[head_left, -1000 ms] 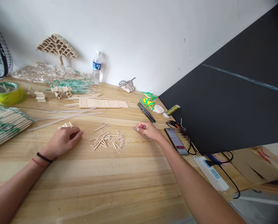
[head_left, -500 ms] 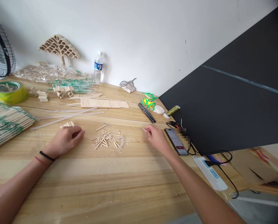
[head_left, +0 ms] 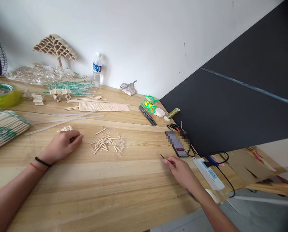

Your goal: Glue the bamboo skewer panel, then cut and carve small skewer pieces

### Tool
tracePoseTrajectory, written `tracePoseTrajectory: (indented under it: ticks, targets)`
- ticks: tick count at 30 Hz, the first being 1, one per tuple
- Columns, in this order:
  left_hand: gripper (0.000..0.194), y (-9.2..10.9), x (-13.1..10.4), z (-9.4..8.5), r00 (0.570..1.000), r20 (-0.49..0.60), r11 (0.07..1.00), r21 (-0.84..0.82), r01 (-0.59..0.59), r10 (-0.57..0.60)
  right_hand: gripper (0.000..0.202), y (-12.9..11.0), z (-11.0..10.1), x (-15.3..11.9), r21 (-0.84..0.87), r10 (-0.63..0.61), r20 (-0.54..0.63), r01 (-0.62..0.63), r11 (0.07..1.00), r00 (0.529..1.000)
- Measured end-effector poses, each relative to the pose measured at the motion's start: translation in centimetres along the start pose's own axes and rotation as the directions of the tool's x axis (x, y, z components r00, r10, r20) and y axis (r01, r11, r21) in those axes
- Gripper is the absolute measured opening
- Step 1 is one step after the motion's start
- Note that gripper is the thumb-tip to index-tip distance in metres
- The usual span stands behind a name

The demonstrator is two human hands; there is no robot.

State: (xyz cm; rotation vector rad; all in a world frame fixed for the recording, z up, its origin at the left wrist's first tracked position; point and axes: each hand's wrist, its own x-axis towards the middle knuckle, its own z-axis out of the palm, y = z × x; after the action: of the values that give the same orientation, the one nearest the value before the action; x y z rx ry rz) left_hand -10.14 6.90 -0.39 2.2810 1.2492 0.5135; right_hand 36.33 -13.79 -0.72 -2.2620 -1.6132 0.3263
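My left hand rests on the table with its fingers curled in. Just behind it a small row of short wooden sticks shows in part; whether the fingers hold anything is hidden. My right hand is closed around a thin, dark, pointed tool, whose tip points up and left over the wood. Most of this tool is covered by the fingers. Between the hands lies a loose pile of short cut sticks with crumbs and shavings beside it.
Farther back are a flat stick panel, a black utility knife, a thread spool and a water bottle. A stick-built tree stands at back left. A phone and power strip lie at right.
My right hand has moved down and right, toward the near table edge, with the pointed tool in it. My left hand keeps its place by the stick row. The view has swung slightly right.
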Motion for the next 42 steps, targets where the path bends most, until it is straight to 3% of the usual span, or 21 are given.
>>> tracePoseTrajectory:
  ticks: [4,11,14,17,20,26,29,36,38,42]
  targets:
    - [0.037,0.0,-0.1,0.0,1.000,0.001,1.000,-0.003,-0.004,0.004,0.034,0.6,-0.5,-1.3,-0.015,0.123,0.083,-0.122,0.992,0.989]
    - [0.038,0.1,0.0,-0.1,1.000,-0.020,1.000,-0.011,-0.010,0.009,0.023,2.4,1.0,-0.5,-0.188,0.160,-0.054,-0.167,0.968,0.986]
    - [0.039,0.1,0.0,-0.1,0.999,-0.024,1.000,0.006,-0.027,0.027,0.021,2.2,0.9,0.9,-0.142,0.147,-0.105,-0.161,0.977,0.984]
    - [0.039,0.0,0.1,0.0,0.999,-0.025,0.999,0.017,-0.036,0.037,0.022,0.5,0.2,3.6,-0.060,0.085,-0.105,-0.092,0.994,0.991]
    - [0.039,-0.1,0.1,0.1,0.999,-0.024,0.999,0.021,-0.037,0.038,0.021,-2.3,0.2,7.4,-0.093,-0.032,-0.077,0.025,0.995,0.997]
    - [0.040,0.0,0.0,0.0,0.999,-0.032,0.999,0.001,-0.034,0.034,0.016,-6.3,2.4,14.2,-0.165,-0.070,-0.066,0.058,0.985,0.995]
    - [0.041,0.0,-0.1,0.0,0.999,-0.039,0.999,0.001,-0.035,0.035,0.021,-7.6,3.7,14.6,-0.171,-0.117,-0.023,0.111,0.979,0.993]
    - [0.039,-0.2,0.0,0.3,0.999,-0.023,1.000,0.009,-0.023,0.023,0.018,-10.2,5.1,11.3,-0.122,-0.297,0.120,0.311,0.943,0.947]
    - [0.039,-0.3,0.0,0.4,1.000,-0.023,1.000,0.012,-0.019,0.019,0.017,-10.0,4.5,12.4,-0.141,-0.263,0.097,0.275,0.951,0.960]
    - [0.039,-0.2,-0.1,0.5,1.000,-0.021,1.000,0.005,-0.012,0.012,0.014,-9.2,3.3,17.1,-0.219,-0.108,-0.022,0.101,0.970,0.994]
